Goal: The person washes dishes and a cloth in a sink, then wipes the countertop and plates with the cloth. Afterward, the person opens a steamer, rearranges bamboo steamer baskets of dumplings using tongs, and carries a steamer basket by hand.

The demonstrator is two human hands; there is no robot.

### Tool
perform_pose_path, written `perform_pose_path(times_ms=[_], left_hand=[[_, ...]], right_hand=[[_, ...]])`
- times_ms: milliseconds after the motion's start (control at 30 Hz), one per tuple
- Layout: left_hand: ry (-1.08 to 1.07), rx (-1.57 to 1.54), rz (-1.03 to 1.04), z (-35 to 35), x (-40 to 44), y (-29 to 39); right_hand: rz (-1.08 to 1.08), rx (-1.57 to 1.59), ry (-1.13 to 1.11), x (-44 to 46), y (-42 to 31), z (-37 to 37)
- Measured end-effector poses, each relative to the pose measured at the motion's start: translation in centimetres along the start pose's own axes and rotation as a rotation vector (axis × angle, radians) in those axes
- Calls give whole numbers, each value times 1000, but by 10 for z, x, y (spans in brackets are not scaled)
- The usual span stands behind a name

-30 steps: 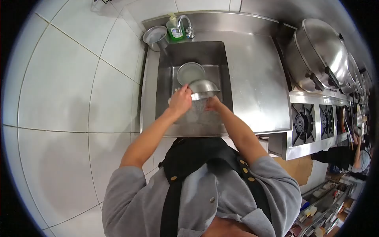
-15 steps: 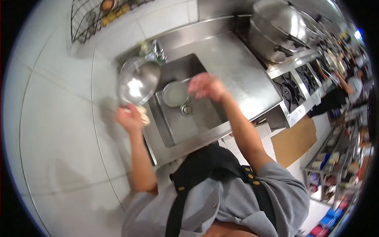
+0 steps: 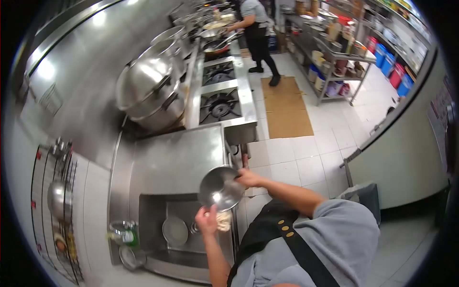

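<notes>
A shiny stainless steel mixing bowl is held tilted over the sink's right edge, its inside facing up toward me. My left hand grips the near-left side of the rim. A cream-coloured, crumpled thing, perhaps a cloth, shows beside that hand under the bowl; its kind is unclear. My right hand is closed on the bowl's right rim, fingers partly hidden. Below, in the steel sink, a round pale dish or pan lies near the drain.
At the sink's left stand a green-labelled bottle and a clear round container. A steel counter leads to large pots and gas burners. Further off, another person works. Cardboard covers some floor.
My view has turned to the right. The bowl has moved from the sink's left side to its right edge. My right hand has gone from above the sink to the bowl's rim.
</notes>
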State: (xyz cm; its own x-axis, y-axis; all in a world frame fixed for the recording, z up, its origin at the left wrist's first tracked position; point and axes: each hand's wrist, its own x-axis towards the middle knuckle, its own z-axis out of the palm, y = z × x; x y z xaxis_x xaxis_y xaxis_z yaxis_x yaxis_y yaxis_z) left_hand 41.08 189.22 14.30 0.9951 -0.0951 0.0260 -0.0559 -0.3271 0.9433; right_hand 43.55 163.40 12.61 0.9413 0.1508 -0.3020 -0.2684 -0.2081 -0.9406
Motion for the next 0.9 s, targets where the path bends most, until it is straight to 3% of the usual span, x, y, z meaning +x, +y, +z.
perform_pose_path(times_ms=[33, 67, 100, 133, 200, 267, 333, 367, 433, 467, 500, 533, 600, 733, 867, 900], left_hand=[[-125, 3, 119, 31, 15, 8], [-216, -152, 82, 68, 26, 14], [-320, -164, 112, 100, 35, 29], [-393, -169, 98, 130, 44, 39], [-535, -117, 59, 189, 65, 42], [-643, 9, -3, 253, 87, 37], [-802, 35, 47, 308, 110, 26], [-853, 120, 78, 327, 123, 34], [-905, 251, 102, 353, 150, 26], [-936, 286, 18, 352, 158, 50], [-946, 427, 231, 354, 180, 41], [-888, 515, 189, 341, 188, 67], [-741, 643, 200, 312, 211, 89], [-327, 779, 85, 237, 249, 131], [147, 640, 540, 153, 329, 140], [235, 631, 567, 136, 337, 143]], right_hand=[[-264, 48, 190, -17, 34, -37], [-317, -49, 295, -37, 67, -81], [-220, -299, 444, -87, 57, -119], [-320, -536, 616, -129, 64, -149], [-177, -563, 1006, -206, 71, -177], [-21, -585, 1245, -280, 97, -196], [31, -812, 1456, -338, 127, -202], [210, -866, 1534, -361, 149, -204], [540, -765, 1704, -410, 181, -199], [386, -59, 1817, -432, 208, -190], [574, -37, 1737, -487, 296, -176], [1040, -392, 1602, -495, 295, -169], [1324, -525, 1349, -516, 354, -163], [1135, -346, 1164, -410, 351, -209], [901, -223, 1065, -314, 321, -256], [855, -193, 1050, -295, 309, -265]])
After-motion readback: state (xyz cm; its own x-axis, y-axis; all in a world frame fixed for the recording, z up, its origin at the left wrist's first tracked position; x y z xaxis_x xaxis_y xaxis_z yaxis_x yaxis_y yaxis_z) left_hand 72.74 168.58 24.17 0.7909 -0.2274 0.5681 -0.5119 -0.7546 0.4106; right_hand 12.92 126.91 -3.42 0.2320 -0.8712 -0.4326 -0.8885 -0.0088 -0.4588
